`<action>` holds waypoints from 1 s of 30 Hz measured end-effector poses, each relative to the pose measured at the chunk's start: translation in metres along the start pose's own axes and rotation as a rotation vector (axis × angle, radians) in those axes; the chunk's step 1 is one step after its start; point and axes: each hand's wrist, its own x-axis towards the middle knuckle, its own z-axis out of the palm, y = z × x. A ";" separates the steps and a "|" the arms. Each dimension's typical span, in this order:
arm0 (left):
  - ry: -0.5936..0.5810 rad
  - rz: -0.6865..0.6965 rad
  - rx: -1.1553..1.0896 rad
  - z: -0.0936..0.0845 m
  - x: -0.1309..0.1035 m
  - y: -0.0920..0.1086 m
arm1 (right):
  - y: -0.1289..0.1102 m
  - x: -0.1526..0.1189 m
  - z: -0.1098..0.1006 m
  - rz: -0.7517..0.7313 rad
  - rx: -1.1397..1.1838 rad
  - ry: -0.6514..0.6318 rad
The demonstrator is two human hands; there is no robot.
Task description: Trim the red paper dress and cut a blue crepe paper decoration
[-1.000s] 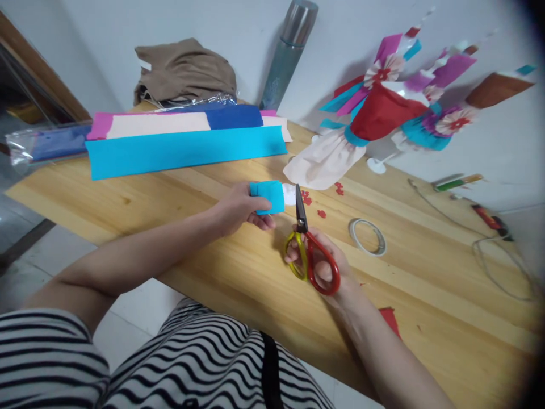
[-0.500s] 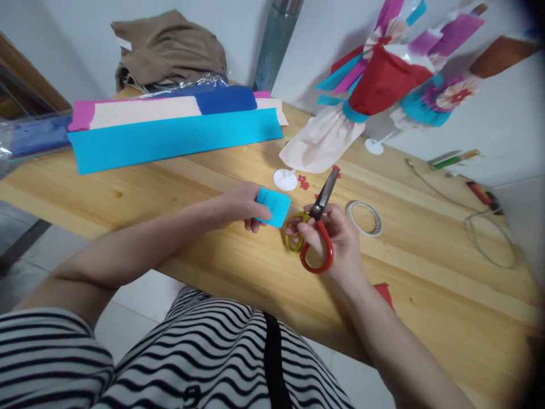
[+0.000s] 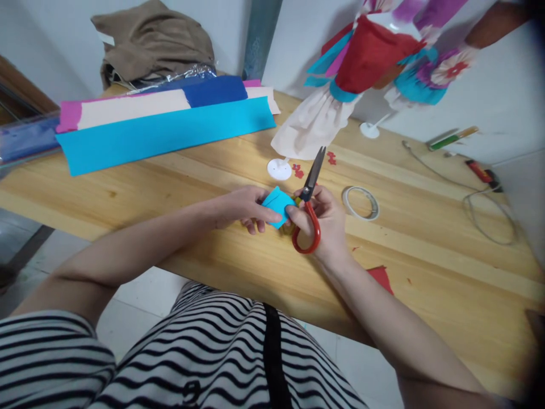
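Observation:
A small folded piece of blue paper (image 3: 277, 203) is pinched in my left hand (image 3: 249, 207), over the table's front part. My right hand (image 3: 326, 221) holds scissors (image 3: 314, 173) with one red handle and one yellow handle, blades pointing away from me and nearly together. My right thumb and fingers also touch the right edge of the blue paper. Most of the yellow handle is hidden behind the paper and fingers. Several small red paper cutouts (image 3: 298, 170) lie beyond the scissors.
A roll of tape (image 3: 360, 203) and a red paper scrap (image 3: 380, 279) lie to the right. Long blue paper (image 3: 166, 136) spans the back left. A paper-dressed figure (image 3: 336, 96) stands on a white base (image 3: 279, 169). A cable (image 3: 438, 175) lies at far right.
My right hand has moved left with the scissors, and its fingers now touch the blue paper. The paper has turned to a slanted angle. The whole view has shifted slightly.

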 end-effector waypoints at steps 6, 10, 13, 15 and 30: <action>0.161 0.028 -0.202 0.013 0.004 -0.005 | -0.005 -0.002 -0.006 -0.001 -0.003 -0.033; 0.241 0.049 -0.317 0.016 -0.001 0.002 | -0.008 -0.012 -0.018 -0.028 -0.087 -0.154; 0.234 0.056 -0.352 0.014 -0.004 0.006 | -0.010 -0.021 -0.028 -0.018 -0.110 -0.258; 0.236 0.060 -0.359 0.012 -0.006 0.009 | -0.012 -0.028 -0.031 -0.002 -0.130 -0.313; 0.070 0.059 -0.164 0.010 -0.013 0.009 | -0.019 -0.014 0.006 -0.079 -0.104 0.069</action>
